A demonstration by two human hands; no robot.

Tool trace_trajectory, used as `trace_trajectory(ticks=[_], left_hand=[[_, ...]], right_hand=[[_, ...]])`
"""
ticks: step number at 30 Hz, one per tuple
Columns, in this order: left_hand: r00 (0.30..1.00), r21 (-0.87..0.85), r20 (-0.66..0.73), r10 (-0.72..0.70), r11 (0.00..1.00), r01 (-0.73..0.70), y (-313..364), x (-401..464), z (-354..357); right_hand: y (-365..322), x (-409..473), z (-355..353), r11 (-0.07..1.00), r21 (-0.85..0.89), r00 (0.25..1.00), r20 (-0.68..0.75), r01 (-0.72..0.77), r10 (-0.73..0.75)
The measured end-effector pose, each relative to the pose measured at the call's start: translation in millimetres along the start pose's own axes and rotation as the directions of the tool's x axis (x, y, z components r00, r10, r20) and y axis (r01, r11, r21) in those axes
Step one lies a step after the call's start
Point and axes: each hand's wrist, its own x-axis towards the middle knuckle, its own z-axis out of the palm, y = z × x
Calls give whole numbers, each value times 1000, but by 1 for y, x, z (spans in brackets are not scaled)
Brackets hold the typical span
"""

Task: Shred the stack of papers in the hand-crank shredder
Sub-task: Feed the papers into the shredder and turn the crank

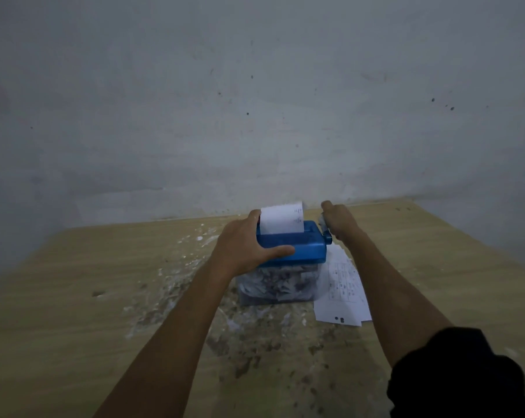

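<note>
Shredder (291, 251) mid-table, papers (342, 291) just right; open tabletop (74, 297) left.

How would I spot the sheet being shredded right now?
Find the wooden table by the wall, then the blue shredder at its middle. The sheet stands upright out of the shredder's top, unlike the stack of papers lying flat beside the bin.

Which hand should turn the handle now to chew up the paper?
The right hand: it already grips the crank on the shredder's right side. The left hand is busy holding the shredder steady beside the sheet.
</note>
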Motion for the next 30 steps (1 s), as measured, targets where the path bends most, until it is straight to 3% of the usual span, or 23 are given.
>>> trace_trajectory(ticks=[2, 5, 10, 13, 17, 23, 25, 27, 30], left_hand=[[1000, -23, 14, -3, 1000, 3, 2, 0, -1], [1000, -8, -10, -3, 1000, 3, 4, -1, -1], [999, 46, -7, -31, 998, 31, 3, 0, 1], [999, 98, 0, -44, 994, 43, 1, 1, 2], [999, 115, 18, -42, 993, 39, 0, 3, 3], [998, 121, 46, -49, 992, 43, -1, 4, 3], [997, 145, 64, -47, 989, 37, -1, 5, 2], [995, 183, 89, -39, 983, 22, -1, 7, 0], [993, 243, 115, -20, 970, -9, -2, 9, -1]], right_hand=[[12, -7, 6, 992, -102, 990, 118, -71, 83], [33, -28, 12, 977, -208, 969, 223, -55, 102], [56, -44, 13, 928, -373, 978, 197, 6, 73], [65, -63, 12, 864, -478, 979, 193, 156, -70], [77, -85, 9, 848, -482, 973, 165, 221, -160], [65, -109, -4, 961, -184, 978, 65, 206, -197], [55, -116, -6, 979, 139, 988, 18, 147, -151], [44, -118, -5, 919, 380, 994, -58, 103, -88], [32, -113, -2, 902, 417, 982, -188, 113, -36]])
